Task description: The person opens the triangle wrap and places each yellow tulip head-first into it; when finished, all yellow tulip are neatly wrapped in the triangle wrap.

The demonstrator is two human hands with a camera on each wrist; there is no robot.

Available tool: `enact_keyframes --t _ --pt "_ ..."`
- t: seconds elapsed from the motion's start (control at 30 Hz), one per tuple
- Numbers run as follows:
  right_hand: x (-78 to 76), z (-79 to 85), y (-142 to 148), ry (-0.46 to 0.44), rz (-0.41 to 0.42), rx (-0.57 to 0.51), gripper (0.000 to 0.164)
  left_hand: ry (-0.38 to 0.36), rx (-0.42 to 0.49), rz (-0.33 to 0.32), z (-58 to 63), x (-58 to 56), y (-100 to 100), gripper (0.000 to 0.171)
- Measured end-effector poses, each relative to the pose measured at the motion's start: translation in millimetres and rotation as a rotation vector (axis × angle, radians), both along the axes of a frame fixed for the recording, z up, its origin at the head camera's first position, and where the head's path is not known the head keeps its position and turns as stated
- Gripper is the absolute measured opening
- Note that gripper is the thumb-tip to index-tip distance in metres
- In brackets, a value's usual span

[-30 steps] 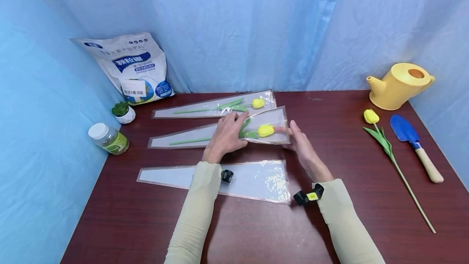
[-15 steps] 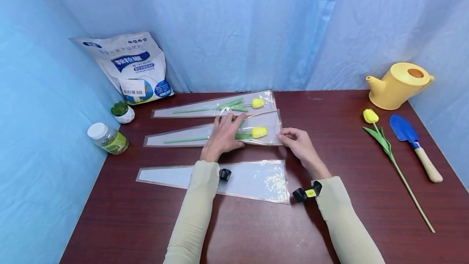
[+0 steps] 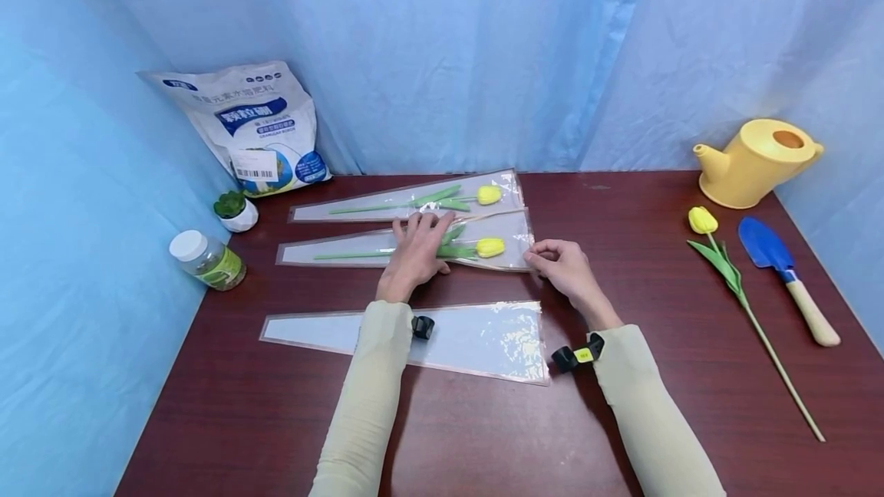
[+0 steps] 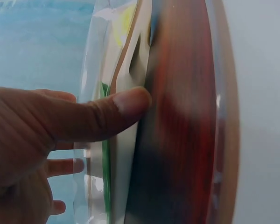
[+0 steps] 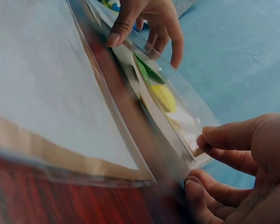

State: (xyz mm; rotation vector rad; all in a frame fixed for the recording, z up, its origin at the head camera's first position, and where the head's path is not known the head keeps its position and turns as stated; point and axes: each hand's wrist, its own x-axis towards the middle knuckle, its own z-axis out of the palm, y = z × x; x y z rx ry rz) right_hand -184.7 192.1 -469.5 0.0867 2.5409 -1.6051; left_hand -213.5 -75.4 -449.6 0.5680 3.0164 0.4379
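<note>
A clear flower sleeve with a white backing (image 3: pixel 514 230) lies in the middle of three, with a yellow tulip (image 3: pixel 490 248) inside. Across its centre my left hand (image 3: pixel 416 251) rests with fingers spread; the thumb (image 4: pixel 128 101) touches the near edge in the left wrist view. My right hand (image 3: pixel 569 274) pinches the sleeve's near right corner between thumb and forefinger, as the right wrist view shows close up. Behind lies another sleeve (image 3: pixel 507 182) holding a yellow tulip (image 3: pixel 489 195). The nearest sleeve (image 3: pixel 476 336) lies flat with no flower visible in it.
At right are a loose yellow tulip (image 3: pixel 725 271), a blue trowel (image 3: pixel 766 244) and a yellow watering can (image 3: pixel 749 167). A fertilizer bag (image 3: pixel 255 129), small potted plant (image 3: pixel 238 215) and lidded jar (image 3: pixel 210 261) stand left. Blue curtains surround the dark table (image 3: pixel 470 443).
My right hand's finger has come out of the middle sleeve's right end and now pinches its near corner. The sleeve has shifted slightly left and its right end lies lower. My left hand has edged left.
</note>
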Motion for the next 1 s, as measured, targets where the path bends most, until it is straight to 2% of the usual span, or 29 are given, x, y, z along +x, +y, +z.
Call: enact_keyframes --t 0.17,0.43,0.67,0.83,1.0 --pt "-2.1 -1.4 0.7 -0.001 -0.011 0.088 0.023 -0.005 0.018 0.008 0.2 -0.4 -1.6 0.089" --pt "-2.9 -0.9 -0.5 0.032 0.028 0.273 0.023 -0.099 0.061 0.010 2.8 -0.5 -2.8 0.098" --pt "1.9 4.0 4.4 -0.003 0.062 0.260 0.030 -0.130 0.048 0.004 5.6 -0.8 -1.1 0.099" --pt "9.6 4.6 13.0 -0.026 0.079 0.205 0.046 -0.095 0.095 0.003 15.7 2.3 -4.7 0.094" --pt "19.7 1.7 17.8 -0.011 0.095 0.189 0.052 0.009 0.215 0.008 33.7 10.4 -13.7 0.088"
